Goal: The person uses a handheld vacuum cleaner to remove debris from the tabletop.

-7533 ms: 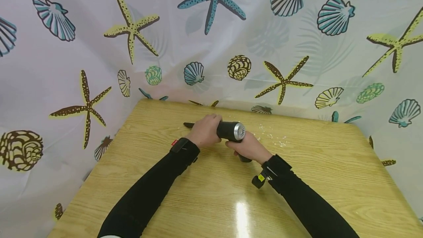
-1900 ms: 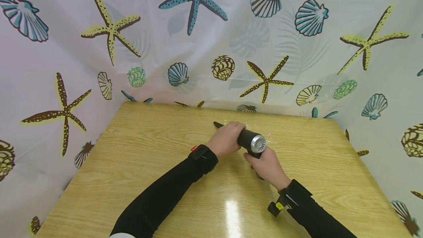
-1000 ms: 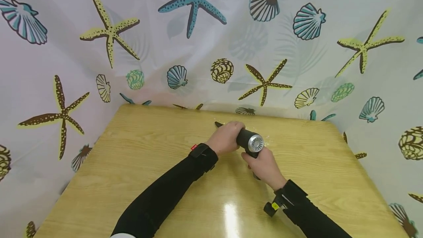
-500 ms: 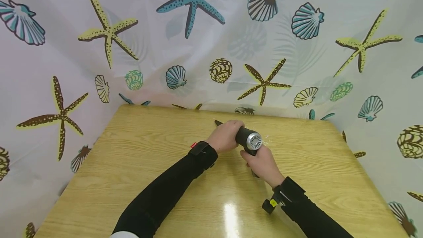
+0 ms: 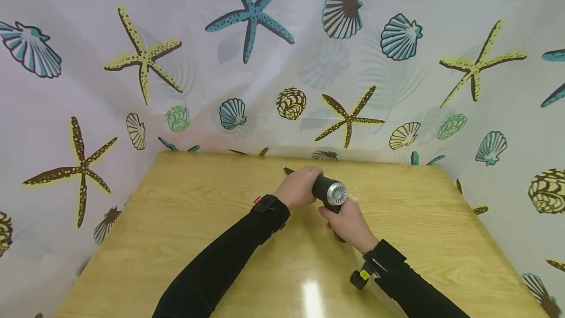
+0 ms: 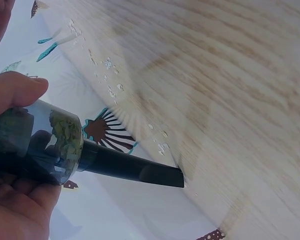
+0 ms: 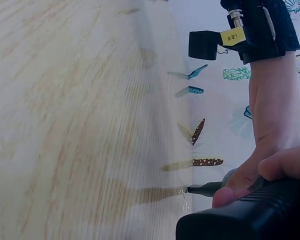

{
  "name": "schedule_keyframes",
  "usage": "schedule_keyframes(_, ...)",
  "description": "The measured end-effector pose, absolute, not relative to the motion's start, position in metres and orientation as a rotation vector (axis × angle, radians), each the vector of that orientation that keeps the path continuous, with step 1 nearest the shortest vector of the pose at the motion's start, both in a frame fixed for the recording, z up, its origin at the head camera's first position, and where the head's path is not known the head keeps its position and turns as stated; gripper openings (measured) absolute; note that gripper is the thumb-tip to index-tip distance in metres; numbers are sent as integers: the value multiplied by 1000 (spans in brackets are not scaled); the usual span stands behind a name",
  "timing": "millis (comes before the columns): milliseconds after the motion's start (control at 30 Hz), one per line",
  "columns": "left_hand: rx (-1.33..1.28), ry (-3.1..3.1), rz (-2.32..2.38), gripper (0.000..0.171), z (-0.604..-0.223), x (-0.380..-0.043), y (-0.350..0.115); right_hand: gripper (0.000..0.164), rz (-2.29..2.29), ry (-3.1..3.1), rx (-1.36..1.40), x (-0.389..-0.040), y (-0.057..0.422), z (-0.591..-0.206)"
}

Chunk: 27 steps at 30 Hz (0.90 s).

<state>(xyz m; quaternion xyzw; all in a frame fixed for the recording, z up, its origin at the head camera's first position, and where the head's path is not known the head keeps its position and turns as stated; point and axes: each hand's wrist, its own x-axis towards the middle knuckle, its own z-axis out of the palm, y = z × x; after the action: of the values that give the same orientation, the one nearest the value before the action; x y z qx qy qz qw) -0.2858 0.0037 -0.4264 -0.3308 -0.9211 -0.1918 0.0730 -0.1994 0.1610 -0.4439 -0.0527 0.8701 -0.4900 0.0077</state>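
Observation:
A black handheld vacuum cleaner (image 5: pixel 323 188) with a silver vented end is held low over the table in both hands. My right hand (image 5: pixel 350 224) grips its handle. Wrapped round the front of its body is my left hand (image 5: pixel 300 189). In the left wrist view, thumb and fingers hold the clear dust cup (image 6: pixel 66 132), with greenish-brown flakes inside. A narrow black nozzle (image 6: pixel 135 167) points from the cup to the tabletop, its tip at or just above the surface. Small white scraps (image 6: pixel 110 64) lie scattered near it; in the head view the body and hands partly hide them.
The wood-grain table (image 5: pixel 198 239) extends on both sides of the hands. Behind it and at its sides hangs a white curtain (image 5: pixel 273 72) printed with starfish and shells. Each wrist wears a black band; the right one carries a small black camera (image 5: pixel 358 279).
Since the earliest frame, both hands have carried the vacuum cleaner rightward and a little nearer, turning its nozzle farther away. Fewer white scraps show. Over the last second the hands hardly move.

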Motion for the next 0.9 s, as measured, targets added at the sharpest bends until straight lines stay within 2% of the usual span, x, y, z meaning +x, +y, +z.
schedule_keyframes(900, -989, -2765, -540, 44, -430, -289, 3, 52, -1503, 2676, -188, -208, 164, -446)
